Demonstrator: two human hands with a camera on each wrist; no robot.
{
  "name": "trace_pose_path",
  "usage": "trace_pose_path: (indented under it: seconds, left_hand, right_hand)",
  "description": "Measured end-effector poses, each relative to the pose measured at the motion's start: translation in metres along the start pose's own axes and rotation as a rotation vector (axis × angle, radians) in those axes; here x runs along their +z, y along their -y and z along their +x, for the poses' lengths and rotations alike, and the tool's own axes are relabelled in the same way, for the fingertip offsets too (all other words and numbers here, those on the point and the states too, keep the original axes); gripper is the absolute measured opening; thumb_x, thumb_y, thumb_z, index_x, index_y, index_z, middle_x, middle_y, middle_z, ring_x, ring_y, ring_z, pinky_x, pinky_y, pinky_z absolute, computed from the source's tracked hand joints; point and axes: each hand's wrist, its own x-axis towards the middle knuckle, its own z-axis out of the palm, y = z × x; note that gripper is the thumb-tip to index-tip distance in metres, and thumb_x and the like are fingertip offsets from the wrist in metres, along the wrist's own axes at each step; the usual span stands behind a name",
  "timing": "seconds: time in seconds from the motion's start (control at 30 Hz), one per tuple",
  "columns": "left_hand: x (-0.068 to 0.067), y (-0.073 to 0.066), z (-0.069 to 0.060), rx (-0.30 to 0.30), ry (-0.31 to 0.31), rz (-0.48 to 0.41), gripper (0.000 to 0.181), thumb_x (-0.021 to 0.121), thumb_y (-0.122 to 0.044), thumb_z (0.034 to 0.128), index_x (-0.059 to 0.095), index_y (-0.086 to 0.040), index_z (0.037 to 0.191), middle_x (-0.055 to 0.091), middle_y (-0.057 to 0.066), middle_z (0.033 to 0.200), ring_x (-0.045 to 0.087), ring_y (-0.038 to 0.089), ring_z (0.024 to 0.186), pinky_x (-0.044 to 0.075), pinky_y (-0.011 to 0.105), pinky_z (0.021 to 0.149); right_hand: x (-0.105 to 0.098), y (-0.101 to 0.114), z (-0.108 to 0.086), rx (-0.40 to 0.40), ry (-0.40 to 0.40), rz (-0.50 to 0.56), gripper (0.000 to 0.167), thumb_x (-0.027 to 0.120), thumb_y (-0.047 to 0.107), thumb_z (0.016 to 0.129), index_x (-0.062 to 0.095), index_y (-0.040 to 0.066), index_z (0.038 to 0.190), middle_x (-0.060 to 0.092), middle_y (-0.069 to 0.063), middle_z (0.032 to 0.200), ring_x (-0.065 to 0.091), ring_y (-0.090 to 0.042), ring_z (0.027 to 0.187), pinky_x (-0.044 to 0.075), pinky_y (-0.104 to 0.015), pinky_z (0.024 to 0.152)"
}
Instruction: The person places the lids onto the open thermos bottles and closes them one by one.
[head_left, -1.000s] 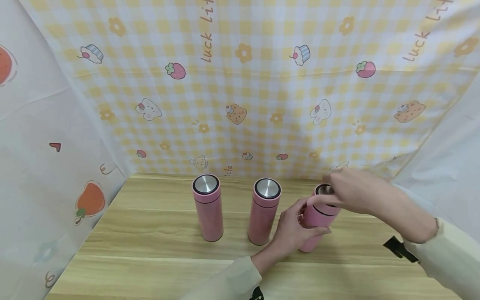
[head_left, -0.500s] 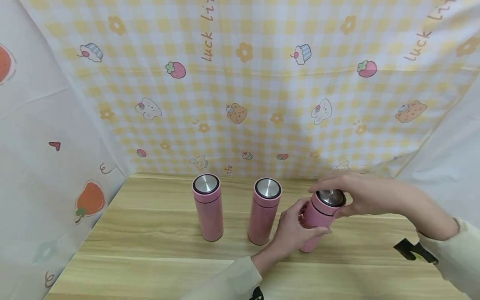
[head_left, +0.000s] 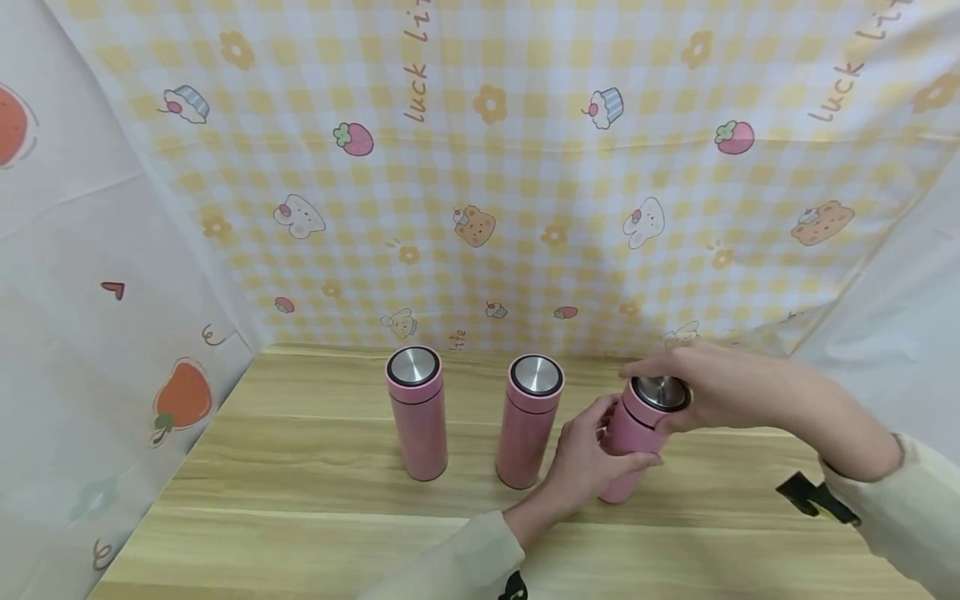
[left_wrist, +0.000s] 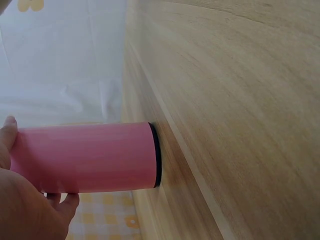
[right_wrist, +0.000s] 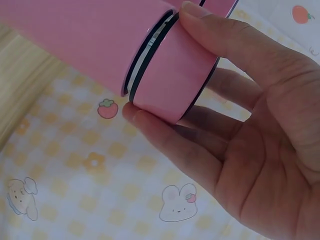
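A pink thermos bottle [head_left: 632,435] stands at the right of the row on the wooden table. My left hand [head_left: 583,461] grips its body, thumb on the near side and fingers round the far side. The pink lid [right_wrist: 172,72], with its shiny metal top [head_left: 660,392], is between the thumb and fingers of my right hand [head_left: 735,392]. A narrow gap with a pale strip shows between lid and body in the right wrist view. The bottle's dark base [left_wrist: 156,156] meets the table in the left wrist view.
Two more pink thermos bottles with lids on stand upright to the left, a middle one [head_left: 522,442] and a left one [head_left: 420,433]. A yellow checked cloth [head_left: 525,183] hangs behind the wooden table [head_left: 300,467]. White cloth [head_left: 90,250] hangs at the sides.
My right hand has turned about the lid, from reaching over its top to holding its sides, then shifted slightly back. The left hand has kept its grip; the other bottles stand still.
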Motion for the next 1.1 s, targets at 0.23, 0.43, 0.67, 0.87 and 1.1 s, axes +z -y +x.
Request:
trace_pose_path:
  seconds: [0.23,0.43,0.67,0.87,1.1]
  left_hand:
    - [0.000,0.000,0.000,0.000,0.000,0.016,0.069,0.091,-0.030,0.0787,0.057,-0.029,0.138,0.061,-0.016,0.121,0.059,0.002,0.108,0.052,0.023,0.091]
    - [0.000,0.000,0.000,0.001,-0.003,0.005,0.068,0.092,-0.029,0.0781,0.058,-0.030,0.137,0.061,-0.017,0.121,0.060,0.001,0.107,0.052,0.022,0.089]
    - [0.000,0.001,0.000,0.003,-0.002,0.000,0.067,0.092,-0.029,0.0779,0.058,-0.031,0.136,0.061,-0.018,0.122,0.061,0.002,0.106,0.053,0.022,0.088]
    - [0.000,0.000,0.000,-0.006,0.002,-0.021,0.068,0.091,-0.029,0.0782,0.058,-0.033,0.137,0.061,-0.018,0.122,0.062,0.002,0.104,0.053,0.021,0.087]
    - [0.000,-0.001,0.000,0.000,0.004,-0.023,0.067,0.092,-0.027,0.0779,0.059,-0.033,0.136,0.061,-0.017,0.122,0.062,0.002,0.104,0.053,0.021,0.087]
  right_hand:
    - [0.002,0.006,0.002,0.058,-0.025,-0.036,0.053,0.088,0.020,0.079,0.068,0.001,0.125,0.063,0.013,0.084,0.053,0.002,0.065,0.048,-0.023,0.054]
    - [0.007,0.011,0.006,0.057,-0.079,-0.092,0.027,0.085,0.021,0.078,0.066,0.011,0.095,0.049,0.016,0.064,0.043,0.003,0.051,0.040,-0.020,0.043]
    - [0.016,0.016,0.008,0.133,-0.158,-0.201,0.035,0.084,0.032,0.079,0.052,0.019,0.076,0.037,0.013,0.057,0.034,-0.003,0.047,0.030,-0.021,0.041]
    - [0.023,0.018,0.009,0.172,-0.243,-0.291,0.050,0.079,0.039,0.082,0.036,0.022,0.063,0.025,0.013,0.056,0.026,-0.004,0.049,0.021,-0.021,0.041]
    - [0.022,0.016,0.006,0.246,-0.215,-0.242,0.049,0.075,0.059,0.084,0.051,0.019,0.069,0.037,0.010,0.060,0.037,-0.007,0.052,0.031,-0.025,0.042]
